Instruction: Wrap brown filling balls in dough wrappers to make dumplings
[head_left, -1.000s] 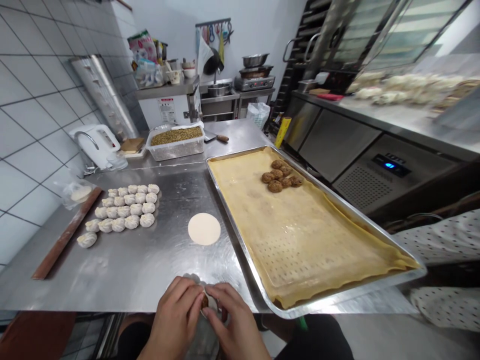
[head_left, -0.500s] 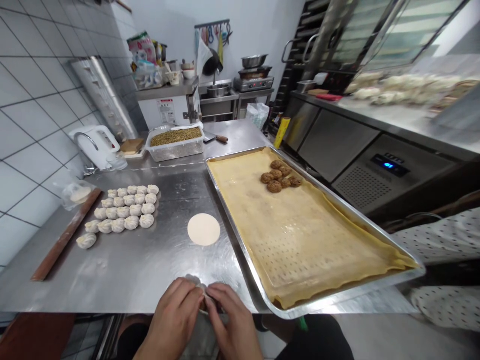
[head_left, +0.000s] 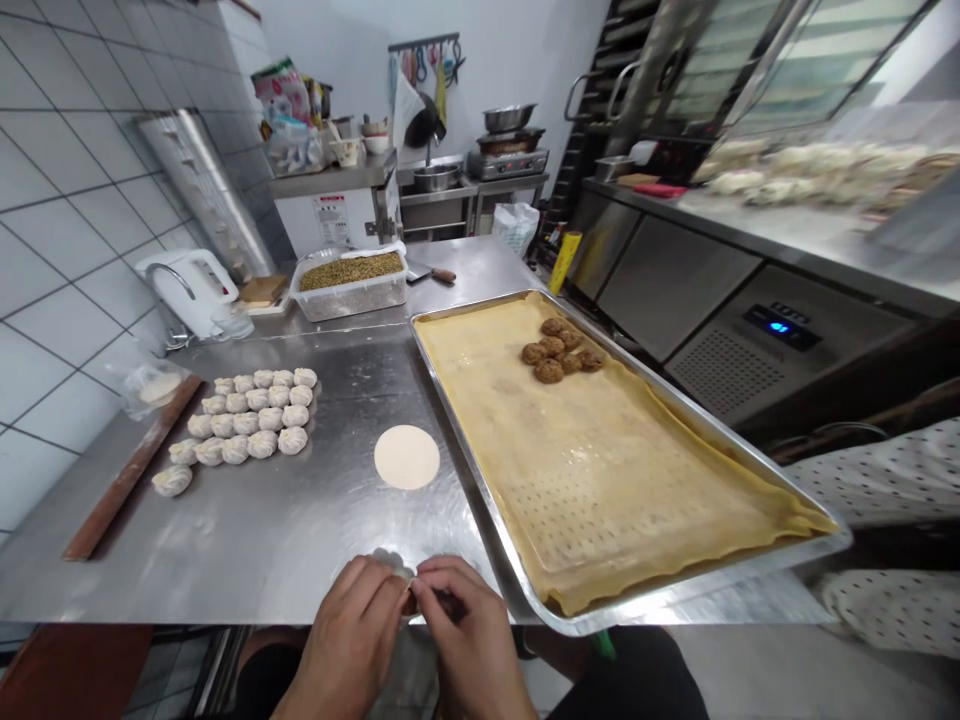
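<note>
At the table's front edge my left hand (head_left: 354, 632) and my right hand (head_left: 471, 636) are closed around a stuffed bun (head_left: 406, 574). Fingertips pinch its thin dough, and a bit of brown filling shows between them; most of the bun is hidden by my fingers. Just beyond lies a flat round dough wrapper (head_left: 407, 457) on the steel table (head_left: 330, 520). To the left stand rows of pleated buns (head_left: 245, 422), with one bun (head_left: 172, 480) set a little apart. Several brown filling balls (head_left: 553, 346) rest at the far end of the lined tray (head_left: 495, 500).
A wooden strip (head_left: 135, 470) lies along the left side. Farther back are a white kettle (head_left: 187, 290), a plastic tub (head_left: 352, 297) of greenish filling and a wooden-handled scraper (head_left: 442, 275). The large tray overhangs the table's front edge at right.
My right fingers have shifted slightly along the edge of the dough, and both hands stay in place around the bun. The view has moved very slightly; everything else lies as before.
</note>
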